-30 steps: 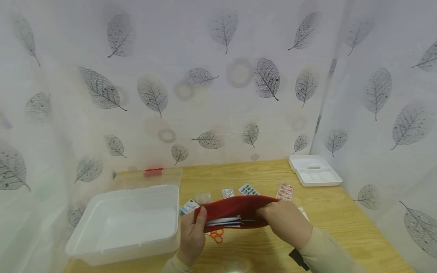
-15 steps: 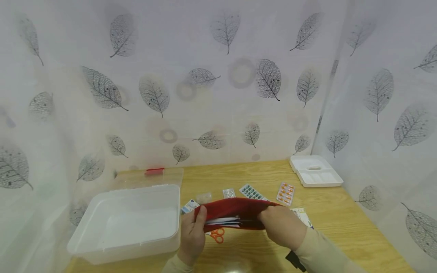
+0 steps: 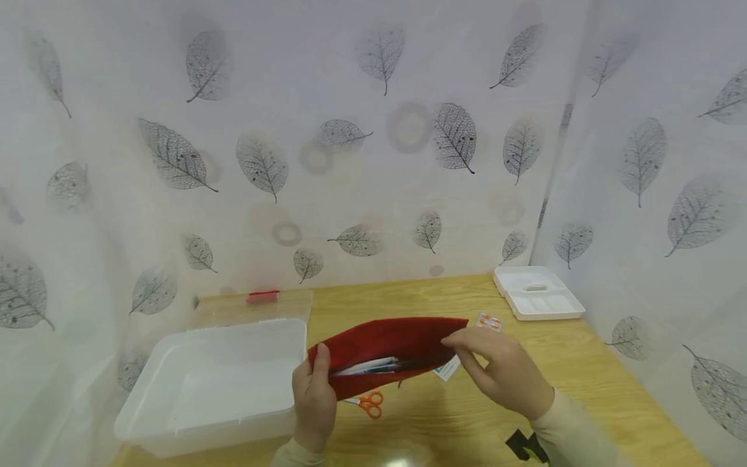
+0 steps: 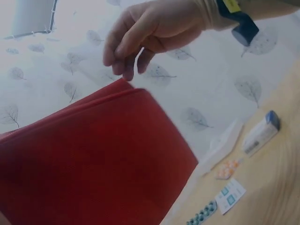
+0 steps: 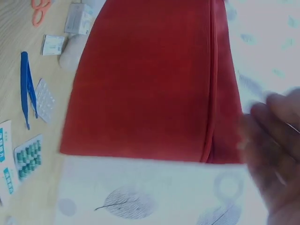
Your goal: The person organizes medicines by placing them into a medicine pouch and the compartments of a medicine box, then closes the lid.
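A red fabric pouch (image 3: 408,334) is held over the table with its mouth open toward the head camera. White and bluish flat packets (image 3: 370,366) show inside. My left hand (image 3: 315,395) grips the pouch's left end, thumb on the near face and fingers behind. At the opposite corner is my right hand (image 3: 504,370), index fingertip right at the rim and thumb apart from it. The left wrist view shows that right hand (image 4: 150,35) with loosely bent fingers just above the pouch's corner. Orange-handled scissors (image 3: 371,404) lie below the pouch.
A translucent bin (image 3: 222,431) stands left, a white handled tray (image 3: 543,308) back right. An orange-capsule blister pack (image 3: 489,322) lies behind my right hand. Blue tweezers (image 5: 24,84), a green-capsule blister pack (image 5: 28,157) and a white box with a blue end (image 4: 260,136) also lie about.
My right hand has come out of the pouch's mouth to the rim, its fingers loosened. The pouch has shifted left and tilted, its right end higher, hiding several packs behind it.
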Available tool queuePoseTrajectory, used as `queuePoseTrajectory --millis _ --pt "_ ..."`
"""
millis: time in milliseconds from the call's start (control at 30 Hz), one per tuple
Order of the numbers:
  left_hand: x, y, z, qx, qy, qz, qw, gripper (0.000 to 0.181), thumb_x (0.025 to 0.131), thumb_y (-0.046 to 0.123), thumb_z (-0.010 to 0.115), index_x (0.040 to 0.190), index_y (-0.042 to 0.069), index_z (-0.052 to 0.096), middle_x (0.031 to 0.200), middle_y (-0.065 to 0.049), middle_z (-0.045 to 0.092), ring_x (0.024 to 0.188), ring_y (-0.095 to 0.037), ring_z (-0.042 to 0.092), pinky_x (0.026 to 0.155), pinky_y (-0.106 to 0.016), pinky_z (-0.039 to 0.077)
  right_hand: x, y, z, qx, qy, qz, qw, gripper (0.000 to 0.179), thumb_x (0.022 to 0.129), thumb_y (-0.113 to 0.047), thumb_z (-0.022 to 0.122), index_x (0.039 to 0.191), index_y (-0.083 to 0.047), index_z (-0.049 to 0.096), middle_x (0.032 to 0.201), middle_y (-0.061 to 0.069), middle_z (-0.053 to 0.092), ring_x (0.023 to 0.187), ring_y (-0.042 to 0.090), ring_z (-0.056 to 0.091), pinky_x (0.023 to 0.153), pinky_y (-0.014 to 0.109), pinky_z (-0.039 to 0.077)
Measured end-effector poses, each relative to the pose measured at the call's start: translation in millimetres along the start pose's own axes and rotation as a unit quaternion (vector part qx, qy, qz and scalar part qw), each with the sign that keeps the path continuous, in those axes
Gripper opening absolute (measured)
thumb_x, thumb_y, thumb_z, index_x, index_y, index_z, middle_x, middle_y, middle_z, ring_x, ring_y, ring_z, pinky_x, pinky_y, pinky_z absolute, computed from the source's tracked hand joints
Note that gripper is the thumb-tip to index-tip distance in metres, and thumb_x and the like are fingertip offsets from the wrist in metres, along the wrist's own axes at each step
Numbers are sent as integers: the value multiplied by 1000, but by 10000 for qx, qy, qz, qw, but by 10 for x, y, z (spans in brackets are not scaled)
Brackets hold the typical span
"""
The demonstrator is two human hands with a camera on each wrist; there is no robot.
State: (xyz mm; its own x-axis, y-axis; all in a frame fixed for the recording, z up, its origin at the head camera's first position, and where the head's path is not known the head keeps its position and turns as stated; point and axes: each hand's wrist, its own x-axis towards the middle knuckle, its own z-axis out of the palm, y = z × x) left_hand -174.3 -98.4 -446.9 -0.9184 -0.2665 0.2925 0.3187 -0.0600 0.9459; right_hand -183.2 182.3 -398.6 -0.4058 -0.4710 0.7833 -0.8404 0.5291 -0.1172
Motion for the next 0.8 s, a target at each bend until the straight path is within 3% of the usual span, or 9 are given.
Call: queuePoseTrajectory --millis 67,133,233,367,500,800 --pt "10 12 -4 -167 151 -63 9997 45 104 26 40 99 -10 65 89 -14 70 81 -16 66 73 -26 54 -19 110 -12 170 619 206 9977 13 93 -6 59 99 -4 71 93 3 71 78 13 67 78 17 50" --pt "20 19 -9 -339 316 -110 9989 47 104 28 40 102 -12 64 91 -14 70 83 -17 67 74 -27 54 -61 226 -8 128 940 746 9927 15 87 1 64 100 -4 71 91 5 71 76 12 66 75 14 50" --pt "30 26 -21 -453 553 -257 9971 50 104 34 40 106 -10 63 94 -13 70 86 -18 67 76 -26 54 -160 413 46 -67 890 1848 9787 21 83 6 68 101 -5 70 90 4 72 74 10 65 65 13 49" --pt "42 23 -37 -483 763 -524 9945 54 103 40 40 112 -7 62 98 -13 70 88 -19 67 76 -27 55 -318 671 209 -175 257 3221 9462 14 89 -4 65 103 -3 69 91 5 71 78 15 65 64 22 53" --pt "57 10 -49 -516 878 -604 9930 55 102 41 41 113 -8 62 98 -13 70 87 -20 68 75 -28 55 -440 920 439 -128 -550 4201 9057 21 93 -14 62 109 -1 67 94 8 69 85 22 64 72 35 54" --pt "83 2 -45 -733 1052 -410 9909 55 102 39 43 110 -12 62 96 -10 70 86 -19 67 75 -28 55 -566 1217 906 -204 -2022 5124 8344 48 90 -29 64 121 8 58 117 24 62 109 40 57 93 52 45"
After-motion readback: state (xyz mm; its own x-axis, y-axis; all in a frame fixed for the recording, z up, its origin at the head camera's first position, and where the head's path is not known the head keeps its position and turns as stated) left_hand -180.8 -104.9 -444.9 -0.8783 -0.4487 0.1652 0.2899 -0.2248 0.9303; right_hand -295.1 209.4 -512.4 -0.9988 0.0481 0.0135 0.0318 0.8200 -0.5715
